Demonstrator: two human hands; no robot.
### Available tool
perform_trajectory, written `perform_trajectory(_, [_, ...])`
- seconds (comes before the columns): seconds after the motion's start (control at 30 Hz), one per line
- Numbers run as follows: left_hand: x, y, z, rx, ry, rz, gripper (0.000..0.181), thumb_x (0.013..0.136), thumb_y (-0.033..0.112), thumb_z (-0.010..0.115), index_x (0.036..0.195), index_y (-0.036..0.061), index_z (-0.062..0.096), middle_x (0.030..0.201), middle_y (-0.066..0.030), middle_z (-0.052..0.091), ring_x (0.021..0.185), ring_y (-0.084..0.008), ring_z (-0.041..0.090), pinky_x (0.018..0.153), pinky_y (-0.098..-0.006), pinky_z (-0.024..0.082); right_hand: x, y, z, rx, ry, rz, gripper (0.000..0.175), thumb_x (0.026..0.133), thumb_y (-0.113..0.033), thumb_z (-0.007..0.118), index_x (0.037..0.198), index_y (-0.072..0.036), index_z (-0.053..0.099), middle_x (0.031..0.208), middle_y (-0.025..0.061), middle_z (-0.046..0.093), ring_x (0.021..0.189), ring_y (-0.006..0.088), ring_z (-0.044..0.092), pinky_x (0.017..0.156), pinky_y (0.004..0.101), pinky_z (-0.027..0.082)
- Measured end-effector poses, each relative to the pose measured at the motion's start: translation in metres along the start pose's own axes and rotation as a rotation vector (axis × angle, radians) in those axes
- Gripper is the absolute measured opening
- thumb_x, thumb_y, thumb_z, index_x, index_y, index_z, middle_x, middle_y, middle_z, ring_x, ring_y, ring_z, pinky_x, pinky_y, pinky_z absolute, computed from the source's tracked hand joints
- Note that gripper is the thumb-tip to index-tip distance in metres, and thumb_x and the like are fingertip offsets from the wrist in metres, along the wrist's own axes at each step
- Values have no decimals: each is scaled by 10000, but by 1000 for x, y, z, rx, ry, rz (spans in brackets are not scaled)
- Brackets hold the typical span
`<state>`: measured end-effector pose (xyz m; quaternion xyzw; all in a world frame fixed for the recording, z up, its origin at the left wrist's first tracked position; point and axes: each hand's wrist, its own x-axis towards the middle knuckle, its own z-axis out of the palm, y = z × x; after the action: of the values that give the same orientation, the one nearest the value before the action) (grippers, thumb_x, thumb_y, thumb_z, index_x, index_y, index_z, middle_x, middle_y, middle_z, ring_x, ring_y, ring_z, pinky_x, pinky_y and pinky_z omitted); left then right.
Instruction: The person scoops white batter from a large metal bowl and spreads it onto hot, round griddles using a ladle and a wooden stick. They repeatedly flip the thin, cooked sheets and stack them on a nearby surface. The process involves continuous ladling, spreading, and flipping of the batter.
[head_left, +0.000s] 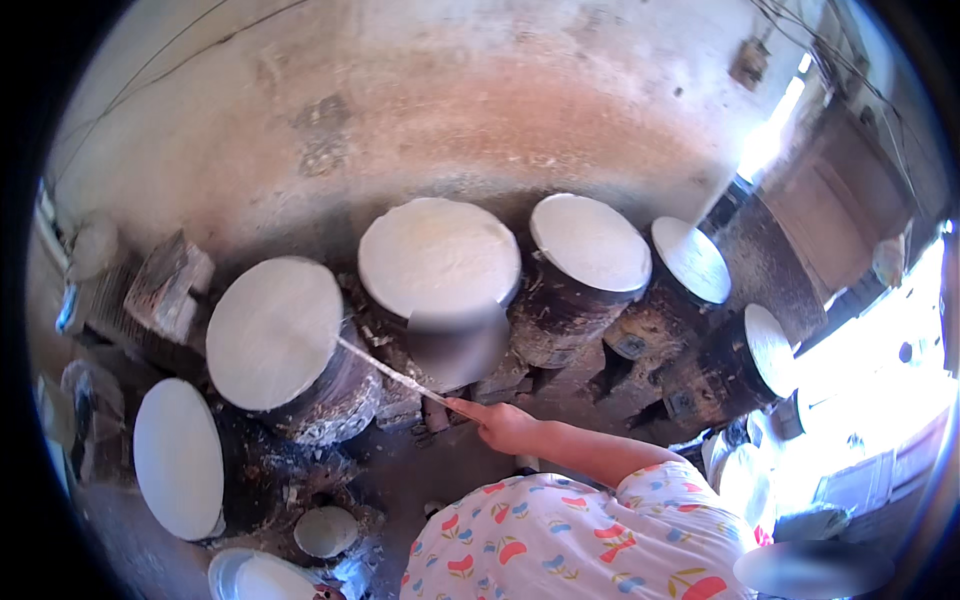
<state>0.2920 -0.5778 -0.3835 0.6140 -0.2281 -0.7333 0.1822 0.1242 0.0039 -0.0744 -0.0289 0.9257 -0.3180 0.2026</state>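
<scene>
My right hand (508, 427) grips a long thin stick (390, 373), its far tip at the right edge of a round griddle (274, 334) covered with a smooth white layer. This griddle sits on a crusted drum-shaped stove (337, 412). Similar white-topped rounds stand beside it: one at the left (178, 459), one at the centre (439, 255), one right of centre (590, 242), and others farther right. At the bottom edge, dark fingertips, apparently of my left hand (328, 592), show near the rim of a white basin (225, 570); their grip is unclear.
A small round pot (325, 531) stands beside the basin. Bricks (170, 289) are stacked at the left by the stained wall (450, 97). A large brown board (840, 199) leans at the right. More basins (742, 480) stand near the bright opening. Wires hang along the wall.
</scene>
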Motion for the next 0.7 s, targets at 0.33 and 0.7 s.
perform_trajectory(0.33, [-77,-162,154,171,-266,-28,352,875,234,551,1077,-49,495,914,-187,623,714,-249,614,593,-373,557,-114,192,-84,550,366,247,779,855,26,418,1526,-305,200,739,32,583,580,128,555,551,289,510])
perform_trajectory(0.7, [-325,-366,281,390,-651,-82,80,862,53,569,889,-22,556,787,-150,631,635,-215,607,545,-248,537,-242,381,-182,1120,639,490,821,854,119,371,1514,-342,214,675,49,550,444,121,466,380,291,422])
